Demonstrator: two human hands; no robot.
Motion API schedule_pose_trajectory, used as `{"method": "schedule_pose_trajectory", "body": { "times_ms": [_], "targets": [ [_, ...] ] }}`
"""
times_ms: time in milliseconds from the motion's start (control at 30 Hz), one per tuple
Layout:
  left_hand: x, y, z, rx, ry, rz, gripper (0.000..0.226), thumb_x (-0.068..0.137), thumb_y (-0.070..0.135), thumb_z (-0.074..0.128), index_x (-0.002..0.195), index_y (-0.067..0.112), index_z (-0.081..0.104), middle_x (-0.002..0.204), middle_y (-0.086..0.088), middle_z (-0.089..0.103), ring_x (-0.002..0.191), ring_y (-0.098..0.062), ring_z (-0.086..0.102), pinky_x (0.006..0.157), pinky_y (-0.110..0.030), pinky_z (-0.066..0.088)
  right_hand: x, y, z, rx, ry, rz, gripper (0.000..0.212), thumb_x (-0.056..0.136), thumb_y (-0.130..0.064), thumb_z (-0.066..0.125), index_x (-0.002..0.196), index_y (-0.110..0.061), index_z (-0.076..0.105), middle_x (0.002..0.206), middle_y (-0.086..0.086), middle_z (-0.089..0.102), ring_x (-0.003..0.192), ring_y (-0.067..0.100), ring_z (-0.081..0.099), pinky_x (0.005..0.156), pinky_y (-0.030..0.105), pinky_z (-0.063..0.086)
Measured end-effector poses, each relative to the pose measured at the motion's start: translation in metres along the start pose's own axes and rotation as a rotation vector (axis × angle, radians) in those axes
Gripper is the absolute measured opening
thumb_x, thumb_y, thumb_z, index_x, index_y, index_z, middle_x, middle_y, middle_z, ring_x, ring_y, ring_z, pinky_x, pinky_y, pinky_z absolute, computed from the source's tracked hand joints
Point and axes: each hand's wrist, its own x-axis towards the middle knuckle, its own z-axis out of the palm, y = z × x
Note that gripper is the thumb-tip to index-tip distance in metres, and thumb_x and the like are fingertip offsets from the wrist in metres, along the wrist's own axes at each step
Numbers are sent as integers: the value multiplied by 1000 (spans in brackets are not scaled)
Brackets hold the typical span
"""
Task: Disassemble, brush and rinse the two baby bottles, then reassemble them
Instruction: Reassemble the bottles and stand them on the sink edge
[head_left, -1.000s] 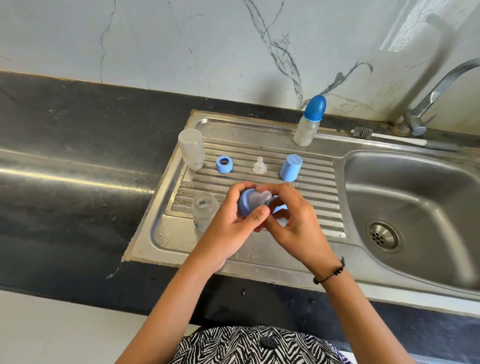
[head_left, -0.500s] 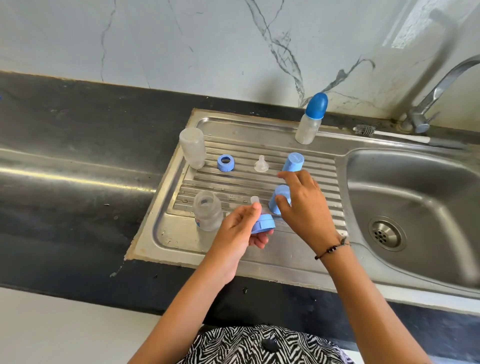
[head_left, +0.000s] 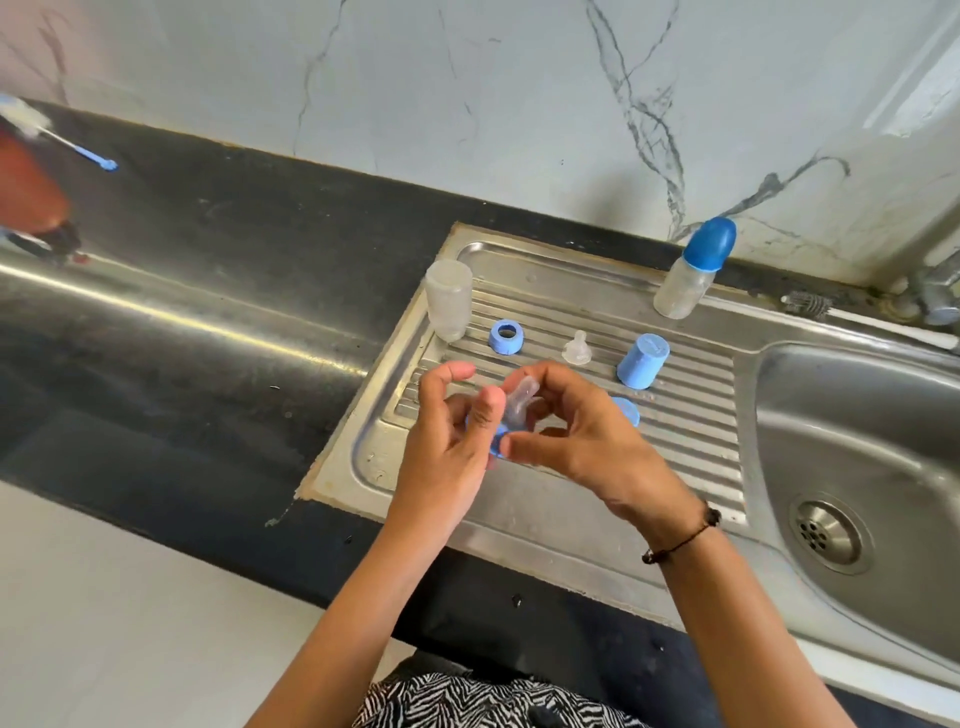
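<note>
Both hands work over the ribbed drainboard (head_left: 685, 447) of the sink. The left hand (head_left: 447, 441) has its grip closed around a blue ring (head_left: 497, 447), thumb up along one side. The right hand (head_left: 582, 436) pinches a clear teat (head_left: 521, 402) that stands out of that ring, fingers curled over it.

Handling, as I judge it: the teat is soft silicone, light, likely wet and slippery. I would take it low at the base flange, not at the tip, and push it through the ring. The ring is stiff plastic, safe to squeeze at its rim.

Look: teat translucent, almost colourless, tip tilted toward the wall. Ring pale blue, mostly hidden by fingers.

Elsewhere on the drainboard: an upturned clear bottle (head_left: 449, 306), a second blue ring (head_left: 505, 338), a second teat (head_left: 578, 348), a blue cap (head_left: 643, 361), and another blue cap (head_left: 626, 410) half hidden behind the right hand. A capped bottle (head_left: 693, 270) stands near the wall.
</note>
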Motion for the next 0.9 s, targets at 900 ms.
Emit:
{"method": "schedule_pose_trajectory", "body": {
  "times_ms": [900],
  "targets": [
    [31,-13,-21,-35,-594,-105,53,65,39,80,112,27,61,107,7,68,101,-10,63,86,-27,51,32,-21,-55,-210,-418,-153,38,76,3,64,114,-1,59,114,8,63,109,22,60,91,45,51]
  ]
}}
